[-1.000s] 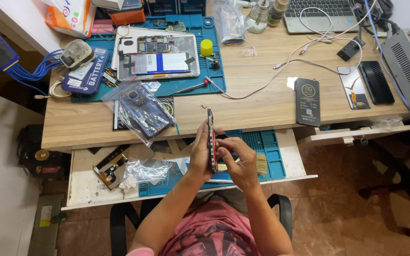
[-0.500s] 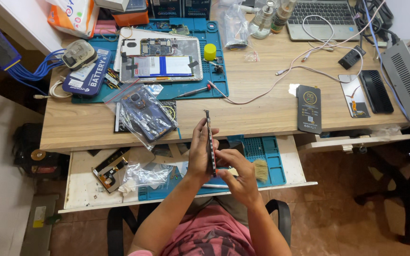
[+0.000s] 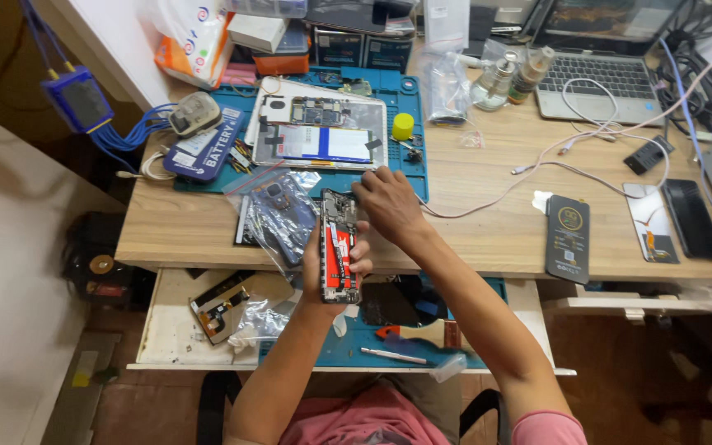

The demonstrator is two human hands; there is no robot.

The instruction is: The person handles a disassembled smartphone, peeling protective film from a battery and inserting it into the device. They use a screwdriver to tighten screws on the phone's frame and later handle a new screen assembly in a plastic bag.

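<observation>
Red and black inside, the opened phone [image 3: 340, 247] stands near frame centre, above the wooden worktop [image 3: 488, 206] edge. Our left hand [image 3: 331, 264] wraps its fingers around its lower half; our right hand [image 3: 389, 206] presses bunched fingers onto its top end. A plastic bag [image 3: 278, 216] lies just left.

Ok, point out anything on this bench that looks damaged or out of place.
Nothing is spilled. The phone in the left hand has its back off with the insides bare, and the right hand touches its top. A second opened phone lies on the blue mat.
</observation>
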